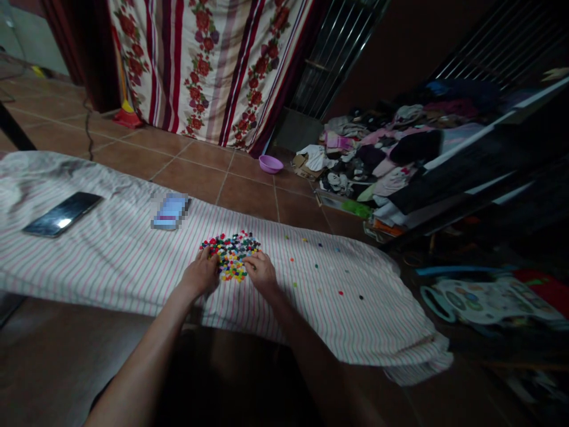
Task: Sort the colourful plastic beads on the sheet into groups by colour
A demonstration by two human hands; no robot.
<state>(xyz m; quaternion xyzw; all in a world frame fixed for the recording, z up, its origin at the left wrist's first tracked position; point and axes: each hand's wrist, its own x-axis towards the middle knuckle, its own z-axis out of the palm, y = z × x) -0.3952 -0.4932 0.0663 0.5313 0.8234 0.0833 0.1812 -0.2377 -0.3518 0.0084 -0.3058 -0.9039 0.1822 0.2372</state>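
Head view: a low table draped with striped cloth (178, 273) runs from left to right. Near the middle, between its far and near edges, lies a pile of small multicoloured pieces (233, 256). The person's left hand (202, 273) touches the pile's left side, fingers bent downward; whether they grip a piece cannot be told. The right hand (261, 271) is at the pile's right side, thumb and fingertips close together; a pinched piece cannot be made out. Toward the right end, single pieces (341, 292) lie spaced apart. A lit phone (170, 212) rests by the far edge; a dark tablet-like device (63, 214) lies nearer the left end.
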